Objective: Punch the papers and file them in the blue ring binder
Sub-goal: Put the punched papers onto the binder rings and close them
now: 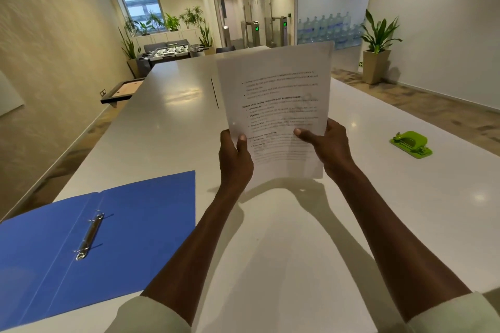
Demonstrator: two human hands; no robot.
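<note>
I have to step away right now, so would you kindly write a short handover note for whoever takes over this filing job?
Left hand and right hand: both grip the papers by the lower edge, held up above the white table.
Blue binder: lies open on the table at the left, rings bare.
Green hole punch: on the table at the right, untouched.
Done: binder opened, papers picked up.
Left: punch the papers, then file them on the rings and close the binder.

Pale, cream-coloured sleeves (pixel 151 313) are pushed up near the elbows. Both forearms are bare. No rings or watch show.
</note>
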